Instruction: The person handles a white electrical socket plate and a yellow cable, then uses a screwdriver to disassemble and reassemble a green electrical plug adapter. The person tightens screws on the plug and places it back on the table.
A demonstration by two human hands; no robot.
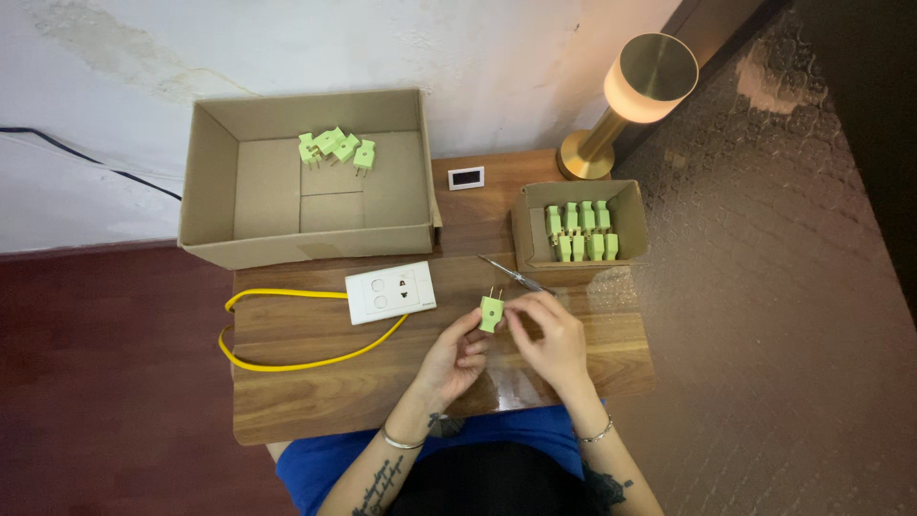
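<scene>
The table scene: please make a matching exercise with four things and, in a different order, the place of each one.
Things:
1. green plug
2. screwdriver
3. white socket plate
4. lamp

Places:
A. far right corner of the table
B. at the end of the yellow cable
C. between both hands' fingers
D. lying before the small box

Pairs: 1-C, 2-D, 3-B, 4-A

The little wooden bench point(315, 387) had two cardboard boxes point(215, 182), a white socket plate point(392, 292) with yellow cable point(287, 363), a screwdriver point(511, 274) and a brass lamp point(587, 153).
</scene>
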